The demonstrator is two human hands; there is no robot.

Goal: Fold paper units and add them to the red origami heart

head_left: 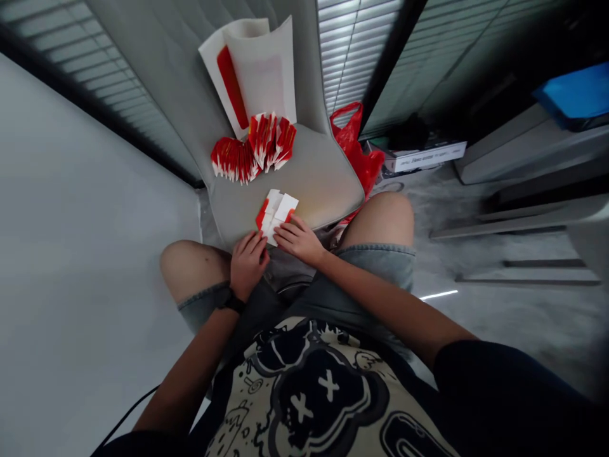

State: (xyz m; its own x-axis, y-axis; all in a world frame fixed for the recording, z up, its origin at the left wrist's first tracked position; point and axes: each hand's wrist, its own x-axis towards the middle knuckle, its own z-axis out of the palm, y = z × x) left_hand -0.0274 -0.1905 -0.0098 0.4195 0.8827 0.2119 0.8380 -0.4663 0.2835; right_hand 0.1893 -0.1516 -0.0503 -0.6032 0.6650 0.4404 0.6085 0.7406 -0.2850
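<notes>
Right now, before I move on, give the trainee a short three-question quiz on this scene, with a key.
1. What two colours show on the folded paper near the left hand?
2. True or false: the right hand touches that paper.
3. Does the pile of folded pieces lie on the chair seat or on the floor?

Key: 1. Red and white. 2. True. 3. On the chair seat.

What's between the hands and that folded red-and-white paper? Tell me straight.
Nothing visible stands in the way. The left hand and the right hand both already touch the folded red-and-white paper, which lies on the grey chair seat.
</notes>
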